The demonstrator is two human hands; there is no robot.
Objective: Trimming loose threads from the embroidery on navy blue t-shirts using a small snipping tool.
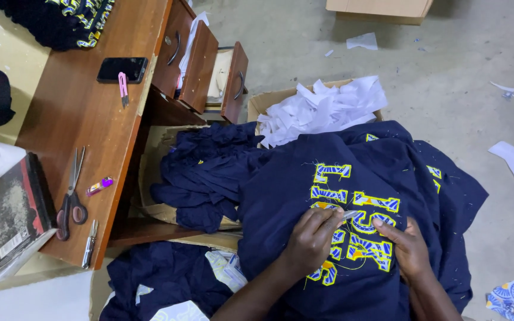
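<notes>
A: What are the fingers doing?

B: The left hand (312,238) has its fingers curled together, pinching a small white scrap (350,214) at the yellow and blue lettering (352,229). The right hand (408,246) lies flat on the letters just beside it, fingers pressed down on the cloth.

A: And the cloth?

B: It is a dark blue shirt (340,178), spread across the person's lap, with its far edge lying over a cardboard box (263,102) full of white paper scraps (322,110). More dark blue shirts (206,172) are heaped to the left, touching it.

A: Any room around?

B: To the right the concrete floor (447,77) is open, with a few paper bits. To the left the wooden table (78,113) stands close, its drawers (200,65) pulled out toward the box. Scissors (71,196), a phone (122,69) and a book (10,214) lie on it, the scissors near its front edge.
</notes>
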